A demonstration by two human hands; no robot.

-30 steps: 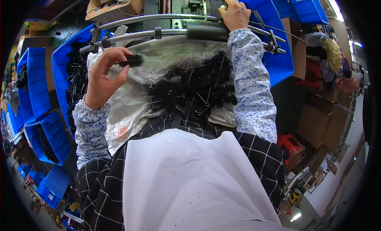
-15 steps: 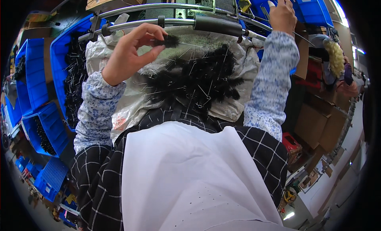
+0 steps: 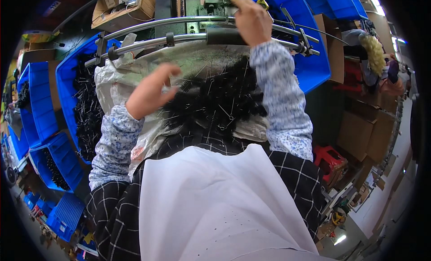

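Note:
A heap of small black bristle brushes [image 3: 211,97] with thin wire stems, some ending in loops, lies across my lap on a whitish plastic sheet [image 3: 112,88]. At its upper left edge is my left hand [image 3: 152,91], smeared by motion, thumb and fingers apart with no brush visible between them. My right hand [image 3: 253,23] reaches over the metal rails to a green machine [image 3: 193,25]. Its fingers are drawn together beside the machine's small metal clamp [image 3: 213,1]; whatever lies between them is hidden.
Two metal rails [image 3: 184,38] with a black sleeve [image 3: 222,36] cross in front of me. A blue bin of brushes [image 3: 85,99] stands at left, another blue bin [image 3: 316,77] at right. A wooden box [image 3: 121,12] sits behind; a red stool [image 3: 330,162] stands right.
My right hand has swung left from above the right bin to the machine. My left hand has dropped toward the heap, and the brush it pinched no longer shows in it.

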